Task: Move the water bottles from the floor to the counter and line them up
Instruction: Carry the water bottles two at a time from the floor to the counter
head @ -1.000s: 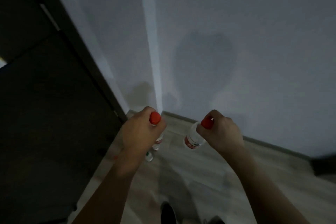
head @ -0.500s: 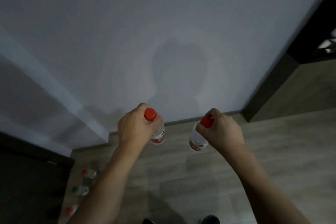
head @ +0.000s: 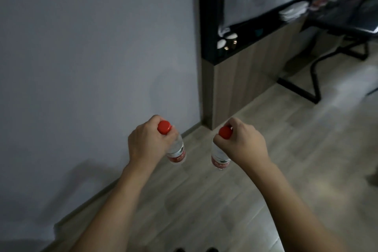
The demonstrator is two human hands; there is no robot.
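1. My left hand [head: 147,143] is clenched round the neck of the left bottle [head: 177,152]; it hangs upright above the floor [head: 235,200].
2. My right hand [head: 243,145] grasps the right bottle [head: 219,159] the same way (red caps up).
3. The counter [head: 251,32] lies at one o'clock, so I judge the right hand nearer.

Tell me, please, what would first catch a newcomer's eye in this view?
Two red bottle caps, low in the middle: the left hand grips one water bottle by its neck, and the right hand grips a second bottle, both hanging above the wooden floor. At upper right stands a dark-topped counter.
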